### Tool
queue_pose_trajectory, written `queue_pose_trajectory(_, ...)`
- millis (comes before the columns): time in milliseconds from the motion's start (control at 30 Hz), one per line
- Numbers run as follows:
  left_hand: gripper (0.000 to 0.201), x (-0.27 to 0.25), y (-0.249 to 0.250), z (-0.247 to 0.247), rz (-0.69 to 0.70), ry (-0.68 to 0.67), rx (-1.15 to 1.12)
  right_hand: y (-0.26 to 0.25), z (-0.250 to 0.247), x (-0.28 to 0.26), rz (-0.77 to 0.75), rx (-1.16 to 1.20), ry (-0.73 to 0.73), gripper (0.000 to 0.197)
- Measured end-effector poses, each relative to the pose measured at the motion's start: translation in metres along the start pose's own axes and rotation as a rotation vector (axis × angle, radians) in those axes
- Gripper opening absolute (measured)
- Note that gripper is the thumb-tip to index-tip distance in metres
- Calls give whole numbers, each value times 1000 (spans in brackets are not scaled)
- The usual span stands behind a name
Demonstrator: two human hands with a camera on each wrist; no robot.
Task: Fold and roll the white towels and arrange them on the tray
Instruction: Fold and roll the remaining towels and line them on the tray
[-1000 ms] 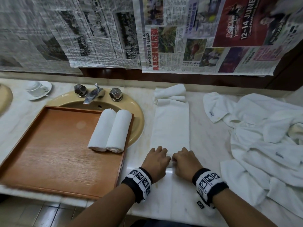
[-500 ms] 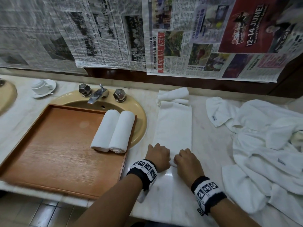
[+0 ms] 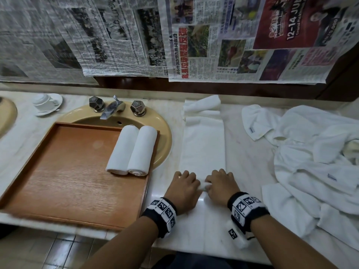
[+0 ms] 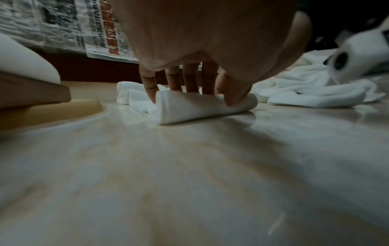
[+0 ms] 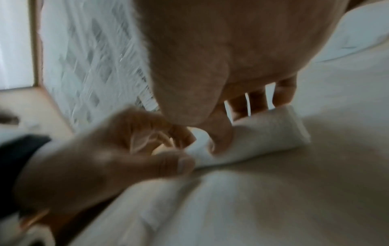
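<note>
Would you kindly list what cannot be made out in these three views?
- Head view: the hands, left hand and right hand, hide most of the long folded white towel's rolled near end.
- Head view: the rumpled white towel pile is cut off by the right edge.
- Right wrist view: motion blur smears the fingers.

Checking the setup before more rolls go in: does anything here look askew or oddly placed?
The tray sits askew over the sink, partly covering the basin, and its near edge reaches the counter's front edge. The far end of the folded towel is bunched against the wall. Nothing spilled or damaged.
</note>
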State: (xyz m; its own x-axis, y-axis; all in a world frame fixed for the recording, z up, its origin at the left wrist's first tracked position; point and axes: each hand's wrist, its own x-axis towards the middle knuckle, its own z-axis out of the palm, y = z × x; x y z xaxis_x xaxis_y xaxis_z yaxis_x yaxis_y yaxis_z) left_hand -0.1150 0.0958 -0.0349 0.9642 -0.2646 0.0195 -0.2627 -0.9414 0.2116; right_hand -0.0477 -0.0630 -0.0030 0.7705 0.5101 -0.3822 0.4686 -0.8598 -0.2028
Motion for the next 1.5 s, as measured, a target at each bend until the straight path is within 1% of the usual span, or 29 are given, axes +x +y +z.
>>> queue_pose_trajectory(67, 11, -6, 3, 3, -8, -49, 5, 4, 2, -1, 27, 118, -77, 21)
queue_pose_trajectory(100, 14, -5, 4, 3, -28, -75, -2, 5, 4, -4, 47, 178, -68, 16)
queue_pose_trajectory(133, 15, -1, 6, 2, -56, -94, -13, 7, 7, -6, 82, 240, -26, 9)
queue_pose_trajectory(167, 12, 3, 6, -1, -81, -111, -12, 8, 10, -9, 113, 300, 47, 5)
queue_pose_trajectory(200, 5, 7, 7, -6, -96, -122, -11, 7, 13, -13, 127, 317, 124, 6)
queue_pose_trajectory(233, 5, 11, 7, -9, -118, -141, -21, 6, 17, -16, 103, 289, 209, 9)
queue_pose_trajectory(300, 20, 19, 5, -15, -188, -181, -70, 5, 28, -21, -25, 148, 347, 17)
queue_pose_trajectory(367, 22, 27, 4, -20, -275, -198, -138, 1, 37, -25, -123, 10, 407, 18)
queue_pose_trajectory(400, 20, 29, 4, -20, -322, -189, -189, 0, 40, -26, -137, -24, 416, 17)
queue_pose_trajectory(467, 11, 31, 5, -18, -390, -150, -254, 2, 41, -25, -124, -55, 393, 19)
queue_pose_trajectory(533, 7, 29, 7, -13, -385, -79, -200, 3, 39, -23, -80, -88, 350, 19)
queue_pose_trajectory(567, 6, 27, 8, -12, -346, -44, -131, 2, 36, -21, -58, -93, 317, 19)
queue_pose_trajectory(633, 12, 21, 12, -8, -225, 2, -18, -2, 27, -17, -11, -92, 229, 21)
queue_pose_trajectory(700, 14, 16, 13, -5, -128, 56, 16, -4, 16, -12, -5, -109, 164, 25)
queue_pose_trajectory(767, 16, 13, 10, -5, -91, 55, 24, -1, 7, -3, -8, -73, 138, 28)
queue_pose_trajectory(867, 22, 20, 5, -5, -114, -46, 34, 5, -7, 9, 49, 76, 24, 22)
queue_pose_trajectory(933, 18, 29, 3, -6, -141, -108, 22, 11, -6, 12, 98, 217, 45, 15)
queue_pose_trajectory(967, 12, 34, 1, -7, -144, -128, 15, 12, -4, 11, 113, 275, 112, 11)
queue_pose_trajectory(1000, 5, 38, 1, -9, -139, -136, 10, 13, 0, 10, 102, 263, 205, 7)
queue_pose_trajectory(1033, 4, 43, 0, -11, -140, -147, 9, 13, 6, 8, 55, 220, 308, 7)
queue_pose_trajectory(1100, 16, 52, -2, -17, -187, -192, 10, 13, 20, 2, -73, 83, 386, 19)
queue_pose_trajectory(1167, 20, 61, -4, -23, -272, -240, -40, 11, 29, -1, -135, -13, 412, 15)
queue_pose_trajectory(1233, 17, 66, -6, -25, -373, -243, -154, 11, 28, 1, -142, -63, 396, 17)
queue_pose_trajectory(1267, 16, 68, -6, -26, -413, -224, -201, 11, 25, 2, -129, -85, 375, 18)
queue_pose_trajectory(1333, 20, 67, -3, -23, -452, -161, -221, 9, 16, 3, -92, -132, 338, 20)
queue_pose_trajectory(1400, 16, 58, 3, -21, -404, -80, -137, 4, 6, 5, -47, -148, 273, 21)
queue_pose_trajectory(1433, 12, 52, 6, -20, -349, -55, -72, 2, 1, 5, -35, -152, 232, 20)
queue_pose_trajectory(1500, 14, 36, 10, -12, -229, -10, -3, 2, -2, 5, -34, -170, 149, 22)
